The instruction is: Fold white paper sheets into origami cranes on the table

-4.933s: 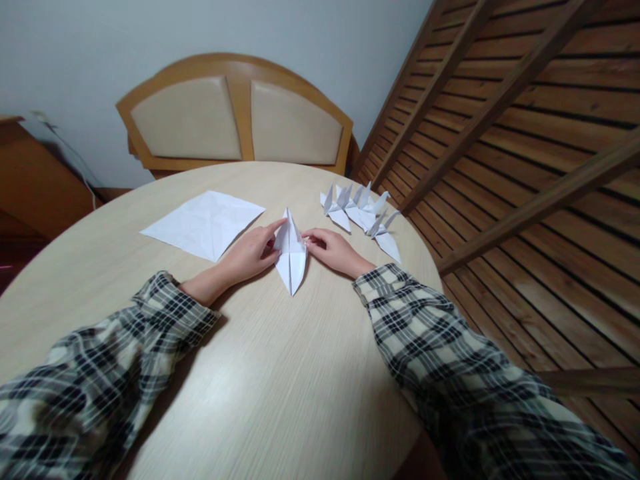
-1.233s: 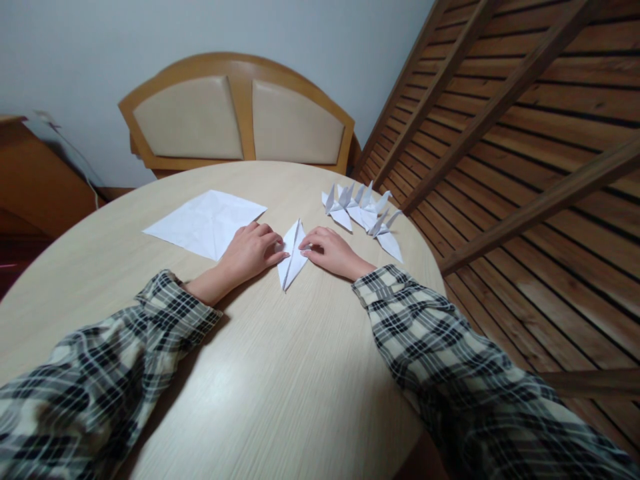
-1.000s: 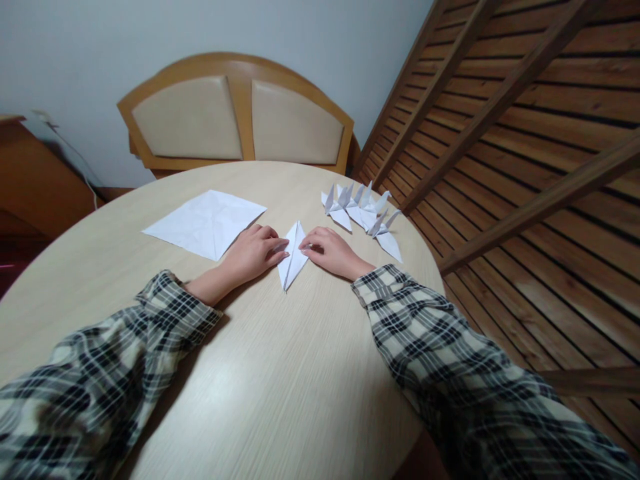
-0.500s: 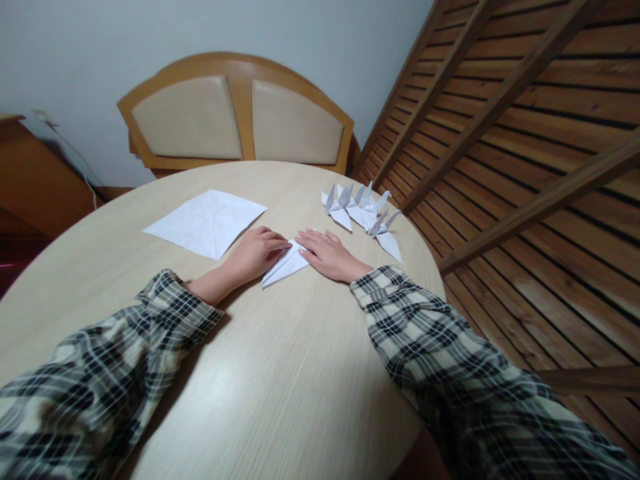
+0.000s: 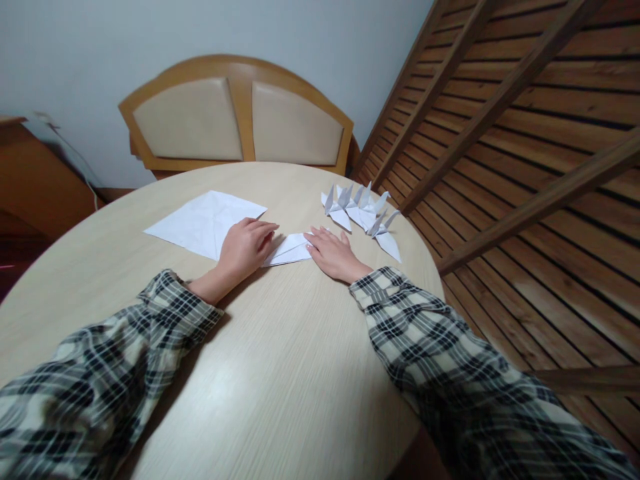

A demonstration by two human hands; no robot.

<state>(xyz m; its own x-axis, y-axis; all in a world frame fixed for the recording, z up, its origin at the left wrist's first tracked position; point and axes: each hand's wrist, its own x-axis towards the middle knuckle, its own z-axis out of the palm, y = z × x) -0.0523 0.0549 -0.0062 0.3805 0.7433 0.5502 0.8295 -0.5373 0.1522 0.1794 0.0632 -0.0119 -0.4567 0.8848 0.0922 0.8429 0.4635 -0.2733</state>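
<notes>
A narrow folded white paper piece (image 5: 291, 249) lies flat on the round pale wood table (image 5: 280, 373), pointing left to right between my hands. My left hand (image 5: 245, 243) rests at its left end with fingers curled, fingertips on the paper. My right hand (image 5: 333, 254) lies flat with fingers stretched, pressing on its right end. Both sleeves are black-and-white plaid.
A creased square white sheet (image 5: 204, 222) lies left of my left hand. Several folded white paper cranes (image 5: 363, 212) stand close together near the table's right edge. A wooden chair with padded back (image 5: 235, 120) is behind the table. Slatted wood fills the right side.
The folded piece went from standing upright and pointing toward me to lying flat and turned sideways. My right hand opened and flattened onto it; my left hand shifted slightly left.
</notes>
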